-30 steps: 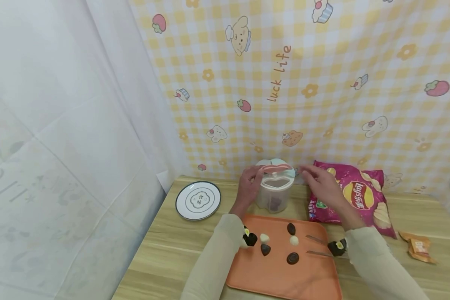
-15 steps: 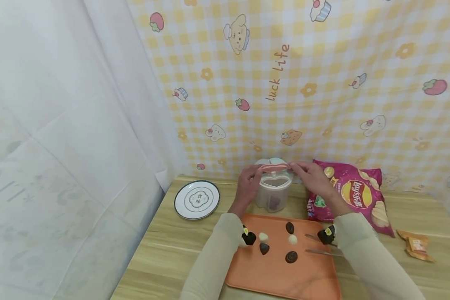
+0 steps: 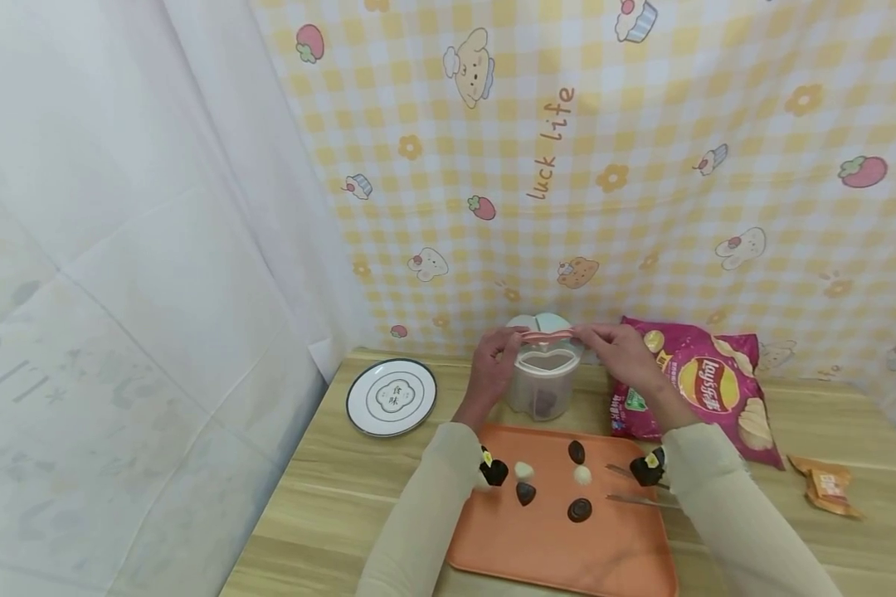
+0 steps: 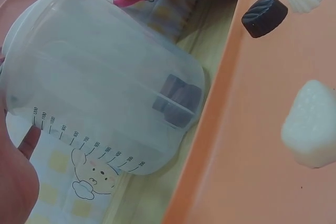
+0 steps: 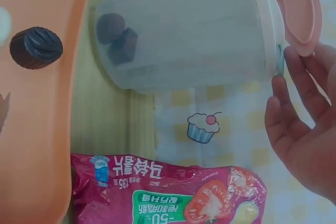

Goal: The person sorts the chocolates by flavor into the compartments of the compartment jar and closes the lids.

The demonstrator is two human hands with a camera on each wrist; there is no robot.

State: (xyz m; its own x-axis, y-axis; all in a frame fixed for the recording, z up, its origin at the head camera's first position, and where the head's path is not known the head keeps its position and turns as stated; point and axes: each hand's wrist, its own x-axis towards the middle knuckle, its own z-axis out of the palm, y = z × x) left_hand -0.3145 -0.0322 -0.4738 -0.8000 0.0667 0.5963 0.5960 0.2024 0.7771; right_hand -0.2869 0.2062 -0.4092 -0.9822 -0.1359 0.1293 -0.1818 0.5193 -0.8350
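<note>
A translucent storage canister point(image 3: 539, 391) with a white top stands behind the orange tray, and dark chocolates point(image 4: 180, 100) lie inside at its bottom. Its pink flip lid point(image 3: 545, 337) is raised, leaving the front opening uncovered. My left hand point(image 3: 490, 365) pinches the lid's left end. At the other end, my right hand point(image 3: 629, 358) holds the lid's edge, fingertips on the pink rim point(image 5: 310, 51). On the tray point(image 3: 560, 551) lie dark chocolates point(image 3: 525, 493) and white chocolates point(image 3: 582, 475), spaced apart.
Metal tongs point(image 3: 630, 500) lie over the tray's right side, partly under my right wrist. A purple chip bag point(image 3: 702, 390) stands right of the canister. An orange packet point(image 3: 826, 487) lies far right. A white plate point(image 3: 392, 398) sits at left.
My right hand has come left from beside the canister and taken the lid's right end. The pink lid has tipped slightly lower. My left hand stays at its end.
</note>
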